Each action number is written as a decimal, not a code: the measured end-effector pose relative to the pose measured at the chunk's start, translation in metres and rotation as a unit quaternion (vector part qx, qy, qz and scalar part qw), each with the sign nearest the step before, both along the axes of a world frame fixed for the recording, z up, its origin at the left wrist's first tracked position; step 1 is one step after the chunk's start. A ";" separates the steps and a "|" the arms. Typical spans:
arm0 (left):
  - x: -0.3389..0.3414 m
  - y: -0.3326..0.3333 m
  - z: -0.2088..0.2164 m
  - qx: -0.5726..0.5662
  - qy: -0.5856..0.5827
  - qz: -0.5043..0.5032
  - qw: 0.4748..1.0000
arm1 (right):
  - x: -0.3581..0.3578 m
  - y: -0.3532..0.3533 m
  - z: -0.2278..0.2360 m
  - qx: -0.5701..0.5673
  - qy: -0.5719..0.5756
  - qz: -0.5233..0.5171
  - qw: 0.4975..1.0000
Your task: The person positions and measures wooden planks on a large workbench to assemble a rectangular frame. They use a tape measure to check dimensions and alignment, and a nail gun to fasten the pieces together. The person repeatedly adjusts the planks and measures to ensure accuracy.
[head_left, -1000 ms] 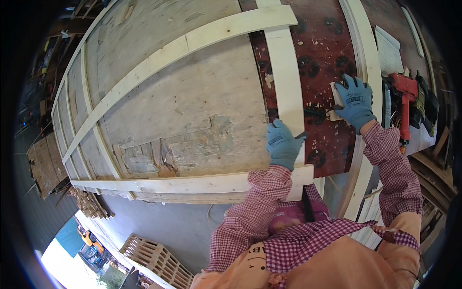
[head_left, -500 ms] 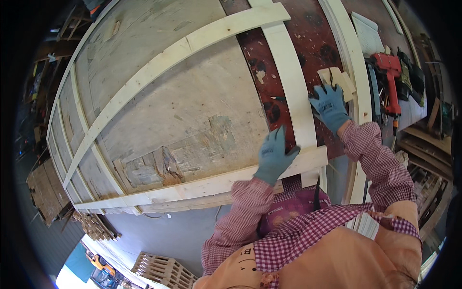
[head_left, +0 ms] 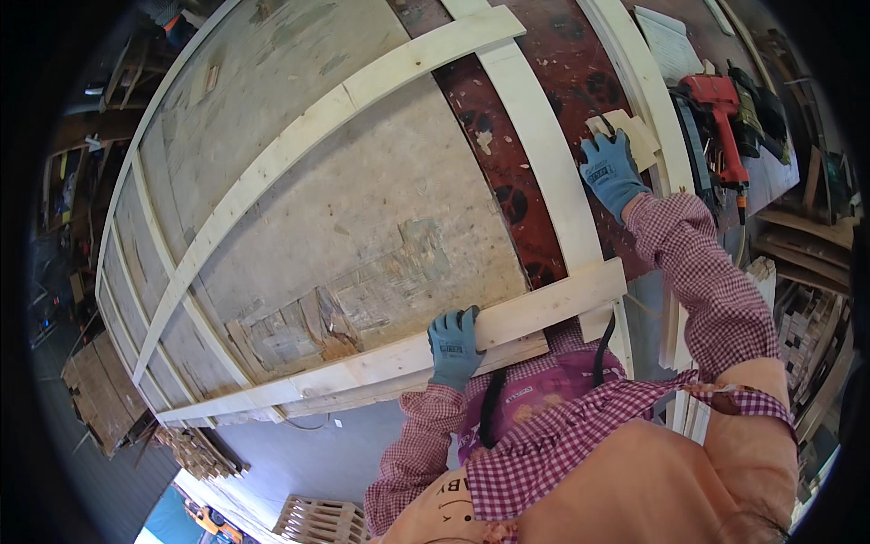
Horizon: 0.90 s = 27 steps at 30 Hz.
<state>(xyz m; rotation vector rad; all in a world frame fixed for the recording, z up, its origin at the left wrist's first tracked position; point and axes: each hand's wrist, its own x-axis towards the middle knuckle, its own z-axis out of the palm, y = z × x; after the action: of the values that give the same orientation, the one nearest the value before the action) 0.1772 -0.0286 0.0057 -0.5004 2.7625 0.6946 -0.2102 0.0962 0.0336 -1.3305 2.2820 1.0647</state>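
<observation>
Bracing, probably, your half-curled left hand [head_left: 455, 350] on the bench's [head_left: 564, 56] near-edge board [head_left: 555, 302], you touch wood pieces [head_left: 640, 138] with your half-bent right hand [head_left: 613, 172], grips unclear.

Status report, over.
Left blue-gloved hand on long pale wooden slat. Right blue-gloved hand at small pale wood pieces. Red pistol-shaped tool off right.
</observation>
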 end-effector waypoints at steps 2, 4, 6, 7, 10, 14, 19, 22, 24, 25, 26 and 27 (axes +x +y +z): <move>0.000 -0.002 0.005 0.010 0.004 0.005 1.000 | 0.000 -0.006 0.001 0.036 0.011 0.014 0.999; -0.002 -0.005 0.011 0.015 0.002 -0.002 1.000 | 0.001 -0.011 -0.005 0.043 0.028 -0.013 0.999; 0.000 -0.003 0.009 0.015 0.006 0.000 1.000 | -0.005 -0.021 -0.009 0.054 0.036 -0.056 0.996; 0.000 -0.002 0.008 0.014 0.009 0.001 1.000 | -0.010 -0.027 -0.009 0.059 0.041 -0.077 0.994; 0.005 -0.001 0.015 0.024 0.003 -0.002 1.000 | -0.022 -0.054 -0.003 0.081 0.070 -0.160 0.981; 0.008 0.003 0.018 0.030 0.026 0.002 0.999 | -0.046 -0.084 0.040 0.059 0.066 -0.256 0.963; 0.007 0.008 -0.004 0.018 -0.007 0.011 1.000 | -0.090 -0.097 0.066 0.062 0.106 -0.276 0.953; 0.009 0.006 -0.014 0.025 -0.013 0.011 1.000 | -0.102 -0.098 0.055 0.042 0.107 -0.269 0.956; 0.012 0.009 -0.015 0.039 -0.011 0.010 0.999 | -0.108 -0.101 0.036 0.031 0.112 -0.269 0.956; 0.012 0.007 -0.016 0.041 -0.006 0.010 0.999 | -0.112 -0.105 0.032 0.006 0.103 -0.274 0.956; 0.012 0.006 -0.016 0.039 0.017 0.005 0.999 | -0.120 -0.107 0.031 -0.001 0.087 -0.307 0.948; 0.011 0.004 -0.016 0.035 0.039 0.000 0.999 | -0.127 -0.109 0.030 -0.009 0.070 -0.339 0.938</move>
<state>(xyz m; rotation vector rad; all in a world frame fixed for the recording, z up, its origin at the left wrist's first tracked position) 0.1885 -0.0245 -0.0107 -0.4670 2.7988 0.8260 -0.3375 -0.0129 0.0633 -0.3905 2.5497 0.9009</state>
